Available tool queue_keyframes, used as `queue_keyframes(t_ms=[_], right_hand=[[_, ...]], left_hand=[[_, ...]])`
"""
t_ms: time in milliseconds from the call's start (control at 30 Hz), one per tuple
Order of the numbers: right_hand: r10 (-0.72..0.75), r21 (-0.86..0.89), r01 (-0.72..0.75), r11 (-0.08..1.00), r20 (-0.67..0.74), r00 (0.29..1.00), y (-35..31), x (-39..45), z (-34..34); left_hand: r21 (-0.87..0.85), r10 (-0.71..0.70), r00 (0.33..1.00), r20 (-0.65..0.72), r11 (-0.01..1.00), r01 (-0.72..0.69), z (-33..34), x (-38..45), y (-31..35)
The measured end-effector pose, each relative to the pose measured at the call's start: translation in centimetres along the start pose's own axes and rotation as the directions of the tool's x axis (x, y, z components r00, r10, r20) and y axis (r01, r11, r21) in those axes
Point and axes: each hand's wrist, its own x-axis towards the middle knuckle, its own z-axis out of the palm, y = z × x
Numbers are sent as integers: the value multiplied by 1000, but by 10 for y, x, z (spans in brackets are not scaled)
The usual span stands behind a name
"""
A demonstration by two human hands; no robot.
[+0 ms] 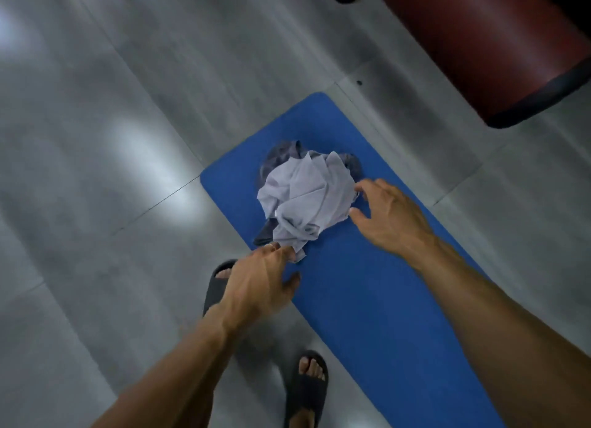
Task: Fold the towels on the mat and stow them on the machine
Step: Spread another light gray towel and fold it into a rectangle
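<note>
While the towels (305,200) lie crumpled on the blue mat (367,299), no fold is made; left hand (259,283) pinches the pale towel's corner, right hand (388,215) hovers spread, holding nothing. Stowing remains outstanding.

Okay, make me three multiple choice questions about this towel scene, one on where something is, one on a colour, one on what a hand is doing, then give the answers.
1. Where does the pale towel lie?
A. on the mat
B. on the bare floor
C. on the red machine

2. What colour is the mat?
A. green
B. blue
C. black

3. What is the left hand doing?
A. hanging idle
B. touching the pale towel's lower end
C. holding a sandal

Answers: 1 A, it sits crumpled on the mat over a darker towel. 2 B, the mat is plainly blue. 3 B, its fingertips meet the cloth's lower end; the right hand reaches the other side.
</note>
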Motion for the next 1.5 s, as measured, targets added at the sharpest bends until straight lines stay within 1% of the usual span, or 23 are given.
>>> queue_keyframes(t_ms=[133, 200, 267, 333, 400, 467, 500, 533, 600, 633, 667, 767, 833, 900, 967, 1100, 1133, 1200, 1267, 1300, 1367, 1433, 1500], right_hand=[[56, -12, -55, 998, 66, 996, 21, 111, 81], [58, 0, -58, 998, 117, 991, 28, 157, 125], [54, -20, -51, 998, 153, 987, 34, 191, 165], [33, -131, -10, 991, 171, 985, 40, 212, 197], [21, -242, 11, 970, 132, 991, 45, 222, 219], [2, -259, 9, 966, 41, 999, 48, 226, 227], [1, -195, 0, 981, 8, 1000, 49, 225, 226], [28, -64, -28, 998, -4, 1000, 51, 221, 222], [108, 199, -110, 974, 24, 994, 53, 208, 206], [137, 270, -142, 952, 37, 990, 55, 199, 196], [159, 292, -163, 942, 38, 987, 57, 190, 185], [240, 253, -229, 940, -13, 971, 69, 157, 148], [308, 213, -287, 934, -76, 948, 81, 134, 124], [351, 179, -326, 928, -128, 928, 93, 108, 106], [382, 179, -353, 918, -165, 909, 109, 77, 94], [459, 232, -412, 881, -204, 865, 159, -2, 87], [481, 250, -429, 868, -208, 852, 173, -26, 88], [496, 284, -431, 857, -225, 838, 204, -69, 90], [535, 370, -431, 823, -250, 807, 238, -112, 94], [557, 447, -419, 791, -242, 794, 254, -134, 95], [586, 654, -361, 665, -157, 795, 275, -178, 100], [511, 812, -297, 503, -1, 860, 286, -218, 106], [368, 887, -272, 373, 127, 921, 293, -249, 119]], left_hand=[[33, 87, 993, 77, 995, -90, 51, 119, -68], [66, 74, 990, 121, 994, -83, 73, 168, -93], [49, 57, 992, 115, 997, -63, 94, 208, -112], [0, 33, 992, 121, 999, -33, 111, 240, -127], [-13, 62, 983, 174, 998, -60, 131, 263, -142], [-33, 107, 975, 197, 994, -103, 144, 272, -153], [-61, 118, 974, 193, 992, -108, 146, 270, -156], [-95, 127, 976, 179, 989, -111, 145, 265, -155], [-170, 134, 980, 146, 979, -108, 135, 254, -149], [-189, 136, 982, 132, 976, -110, 127, 248, -144], [-192, 143, 984, 108, 974, -121, 116, 245, -138], [-233, 173, 983, 58, 960, -155, 82, 243, -115], [-254, 208, 973, 100, 951, -177, 63, 241, -90], [-227, 211, 965, 157, 958, -173, 50, 234, -62], [-204, 222, 959, 178, 961, -185, 45, 221, -30], [-176, 264, 941, 212, 957, -230, 68, 177, 38], [-167, 266, 945, 191, 957, -236, 79, 163, 57], [-210, 256, 962, 95, 950, -232, 104, 134, 96], [-335, 258, 965, 38, 913, -231, 131, 104, 140], [-418, 249, 968, 38, 884, -211, 146, 90, 162], [-564, 207, 975, 78, 816, -128, 174, 67, 206], [-641, 168, 979, 116, 766, -56, 202, 48, 251], [-687, 93, 982, 162, 725, 44, 229, 32, 296]])
